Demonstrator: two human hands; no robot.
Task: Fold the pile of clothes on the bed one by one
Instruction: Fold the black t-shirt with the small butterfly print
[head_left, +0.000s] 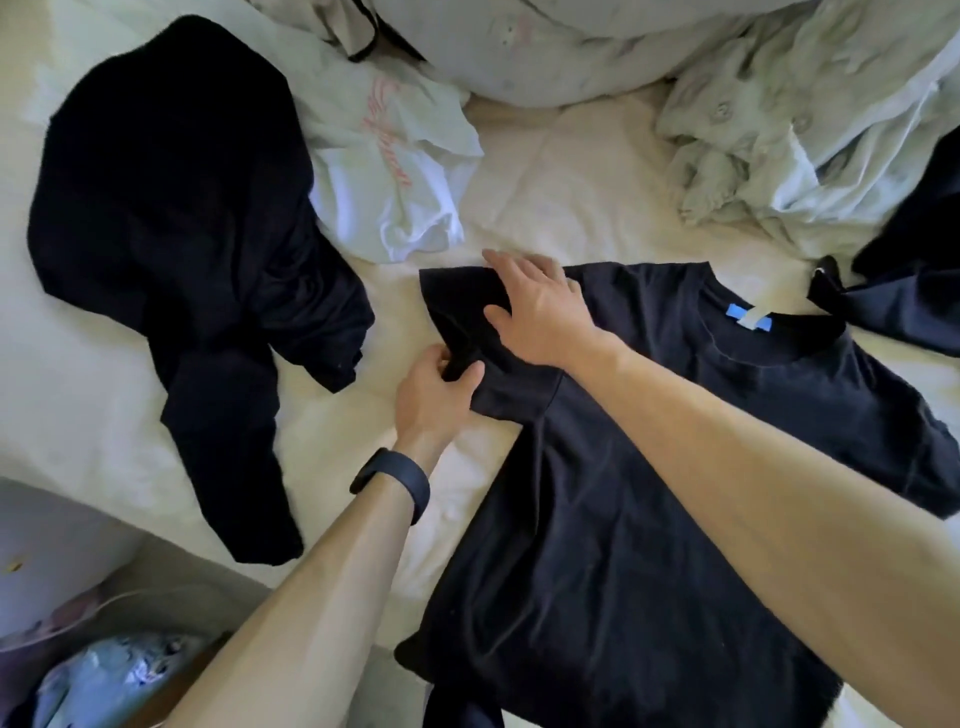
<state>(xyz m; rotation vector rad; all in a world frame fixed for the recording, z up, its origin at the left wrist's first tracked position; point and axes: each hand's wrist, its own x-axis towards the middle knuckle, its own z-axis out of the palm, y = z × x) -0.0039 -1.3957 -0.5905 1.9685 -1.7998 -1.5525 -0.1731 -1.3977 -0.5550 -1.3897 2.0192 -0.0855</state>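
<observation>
Toward the near edge of the bed (545, 171), a black t-shirt (649, 493) lies spread flat, its collar pointing to the far side and a blue label (745, 316) showing inside the neck. The left hand (436, 384), with a dark wristband (392, 483) on its wrist, pinches the hem of the sleeve (457, 301) that lies toward the bed's left edge. The right hand (535, 306) rests flat on that same sleeve, fingers spread. A crumpled black garment (171, 234) lies by the left edge, touching a white t-shirt (384, 171) with pink lettering. Pale green clothes (805, 130) are heaped at the far right, and another dark garment (909, 291) lies at the right edge.
</observation>
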